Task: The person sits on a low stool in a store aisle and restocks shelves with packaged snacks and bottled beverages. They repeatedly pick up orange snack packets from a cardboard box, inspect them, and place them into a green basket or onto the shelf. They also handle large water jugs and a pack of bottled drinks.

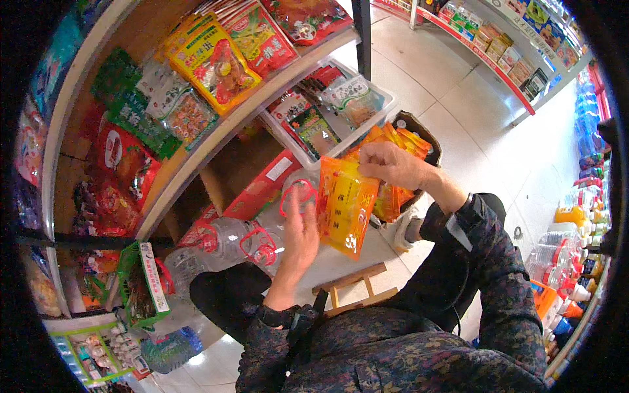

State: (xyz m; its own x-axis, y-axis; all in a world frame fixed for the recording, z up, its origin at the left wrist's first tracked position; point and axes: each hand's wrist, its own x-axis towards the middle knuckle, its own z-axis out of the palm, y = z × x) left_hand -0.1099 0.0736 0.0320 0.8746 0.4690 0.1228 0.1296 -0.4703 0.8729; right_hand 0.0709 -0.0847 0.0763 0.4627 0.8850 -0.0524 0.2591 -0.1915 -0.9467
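Note:
An orange and yellow plastic food packet [346, 211] hangs in front of me, its upper right corner pinched by my right hand [395, 164]. My left hand [299, 238] is raised beside the packet's left edge with fingers extended and nothing gripped; whether a fingertip brushes the packet is unclear. Behind my right hand stands an open box [434, 151] full of similar orange packets [390, 201]. Past the fingers of my left hand are large clear plastic bottles [233, 238] with red carry handles.
A wooden shelf [184, 157] at left holds a yellow packet [216, 64] and red and green food bags. Beneath its edge is a white plastic bin [307, 159] of packets. A small wooden stool [361, 287] stands between my legs. Drink bottles [557, 245] line the right.

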